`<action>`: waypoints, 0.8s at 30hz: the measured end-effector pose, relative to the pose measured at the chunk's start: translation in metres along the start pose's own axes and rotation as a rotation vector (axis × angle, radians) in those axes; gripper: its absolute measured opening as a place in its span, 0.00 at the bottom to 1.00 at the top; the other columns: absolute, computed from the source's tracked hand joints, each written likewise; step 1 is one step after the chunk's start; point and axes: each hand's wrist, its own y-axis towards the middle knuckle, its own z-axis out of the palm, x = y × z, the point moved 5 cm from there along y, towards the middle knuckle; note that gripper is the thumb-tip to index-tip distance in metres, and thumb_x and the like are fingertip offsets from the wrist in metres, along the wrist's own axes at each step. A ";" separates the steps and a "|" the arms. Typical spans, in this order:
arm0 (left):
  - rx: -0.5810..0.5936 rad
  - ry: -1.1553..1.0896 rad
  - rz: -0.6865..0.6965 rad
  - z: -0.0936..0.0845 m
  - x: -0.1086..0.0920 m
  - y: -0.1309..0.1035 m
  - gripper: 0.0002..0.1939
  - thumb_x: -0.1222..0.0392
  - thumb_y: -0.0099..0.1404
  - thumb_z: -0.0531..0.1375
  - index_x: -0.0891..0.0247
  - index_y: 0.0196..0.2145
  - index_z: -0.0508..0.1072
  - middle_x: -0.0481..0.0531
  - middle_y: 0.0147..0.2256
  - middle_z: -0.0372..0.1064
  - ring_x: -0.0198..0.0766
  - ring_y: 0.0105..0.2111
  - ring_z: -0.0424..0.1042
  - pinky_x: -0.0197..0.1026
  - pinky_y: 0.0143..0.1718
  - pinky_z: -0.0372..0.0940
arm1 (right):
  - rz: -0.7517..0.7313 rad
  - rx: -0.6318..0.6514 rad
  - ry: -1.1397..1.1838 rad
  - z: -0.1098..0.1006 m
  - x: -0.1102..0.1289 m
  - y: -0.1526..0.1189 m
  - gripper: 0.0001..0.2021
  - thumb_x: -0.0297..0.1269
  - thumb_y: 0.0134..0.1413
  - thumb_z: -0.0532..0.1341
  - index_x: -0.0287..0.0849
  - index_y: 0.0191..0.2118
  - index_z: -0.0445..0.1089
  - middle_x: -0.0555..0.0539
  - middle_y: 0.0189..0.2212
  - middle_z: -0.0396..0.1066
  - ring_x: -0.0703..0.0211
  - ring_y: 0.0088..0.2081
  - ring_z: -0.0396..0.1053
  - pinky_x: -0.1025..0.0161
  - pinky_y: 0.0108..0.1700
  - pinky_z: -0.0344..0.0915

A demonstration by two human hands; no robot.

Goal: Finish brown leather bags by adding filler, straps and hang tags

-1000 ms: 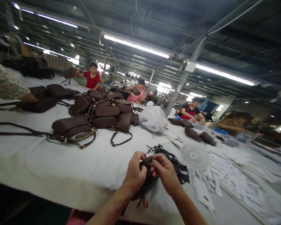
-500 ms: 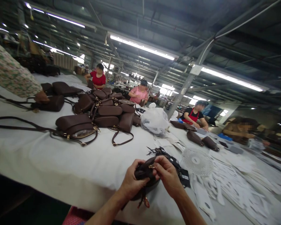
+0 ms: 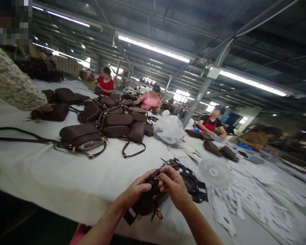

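A dark brown bag [image 3: 148, 201] is held over the table's near edge, with a round charm [image 3: 158, 213] dangling from it and a black tag [image 3: 130, 215] at its lower left. My left hand [image 3: 138, 188] grips the bag's upper left side, thumb on top. The fingers of my right hand [image 3: 171, 183] are pinched on a small gold metal piece [image 3: 157, 177] at the top of the bag. Just behind my right hand lies a bunch of black tags and straps [image 3: 191, 180].
Brown bags [image 3: 119, 119] are piled across the white-covered table [image 3: 53, 177]. Clear plastic [image 3: 168, 129], a white fan [image 3: 215, 173] and white strips [image 3: 255, 200] lie farther right. A person's floral sleeve [image 3: 15, 81] reaches in at left; other people work behind.
Both hands have shifted slightly left with the bag, which has turned so that a black tag shows below my left hand. The floral-sleeved person has leaned farther into view.
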 end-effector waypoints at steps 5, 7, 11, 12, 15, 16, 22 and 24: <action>-0.044 0.032 -0.042 -0.001 0.010 0.005 0.30 0.63 0.53 0.56 0.64 0.55 0.65 0.53 0.41 0.70 0.42 0.42 0.67 0.42 0.45 0.59 | 0.018 0.014 -0.015 -0.003 0.000 0.000 0.16 0.44 0.44 0.69 0.42 0.33 0.65 0.56 0.17 0.67 0.70 0.18 0.62 0.74 0.20 0.61; -0.088 0.039 -0.059 0.005 0.012 0.011 0.29 0.67 0.49 0.54 0.64 0.51 0.66 0.50 0.35 0.71 0.38 0.36 0.68 0.39 0.40 0.60 | 0.023 0.024 -0.012 -0.003 0.000 -0.001 0.16 0.45 0.44 0.69 0.42 0.33 0.64 0.56 0.17 0.67 0.71 0.18 0.62 0.74 0.20 0.61; -0.332 0.094 -0.010 0.017 0.012 0.023 0.17 0.68 0.50 0.51 0.64 0.39 0.67 0.43 0.21 0.63 0.33 0.22 0.63 0.36 0.28 0.58 | -0.008 0.035 -0.068 -0.002 0.002 0.000 0.16 0.45 0.45 0.68 0.42 0.32 0.64 0.56 0.18 0.67 0.70 0.19 0.63 0.73 0.20 0.62; -0.380 0.100 0.009 0.018 0.011 0.024 0.15 0.68 0.51 0.51 0.64 0.39 0.67 0.43 0.20 0.61 0.33 0.21 0.62 0.36 0.27 0.58 | -0.015 0.030 -0.083 -0.003 0.002 0.000 0.16 0.45 0.45 0.68 0.42 0.32 0.65 0.56 0.18 0.67 0.70 0.19 0.63 0.73 0.20 0.63; -0.264 -0.017 -0.007 0.017 0.013 0.019 0.20 0.66 0.52 0.55 0.65 0.45 0.69 0.47 0.26 0.68 0.35 0.27 0.68 0.38 0.33 0.61 | -0.006 0.006 -0.060 -0.008 0.002 0.000 0.16 0.45 0.44 0.68 0.42 0.32 0.64 0.57 0.18 0.66 0.70 0.19 0.63 0.73 0.19 0.63; -0.158 -0.081 -0.031 0.016 0.013 0.015 0.24 0.65 0.52 0.58 0.66 0.49 0.68 0.51 0.32 0.71 0.39 0.33 0.71 0.41 0.40 0.62 | 0.006 0.006 -0.036 -0.011 0.001 -0.001 0.16 0.45 0.44 0.68 0.42 0.32 0.64 0.57 0.19 0.66 0.70 0.19 0.62 0.73 0.19 0.63; 0.032 0.051 -0.082 -0.017 0.015 -0.006 0.31 0.61 0.55 0.64 0.57 0.58 0.67 0.54 0.64 0.52 0.55 0.64 0.46 0.55 0.62 0.44 | 0.023 0.051 0.022 -0.015 -0.002 -0.002 0.14 0.43 0.47 0.67 0.42 0.34 0.65 0.56 0.19 0.66 0.70 0.20 0.63 0.73 0.21 0.63; 0.002 0.144 -0.065 -0.021 0.018 -0.004 0.29 0.59 0.58 0.63 0.56 0.57 0.67 0.51 0.65 0.50 0.53 0.66 0.39 0.56 0.64 0.40 | 0.028 0.061 0.025 -0.015 -0.003 -0.001 0.13 0.43 0.48 0.67 0.42 0.34 0.65 0.56 0.19 0.67 0.70 0.19 0.63 0.73 0.21 0.62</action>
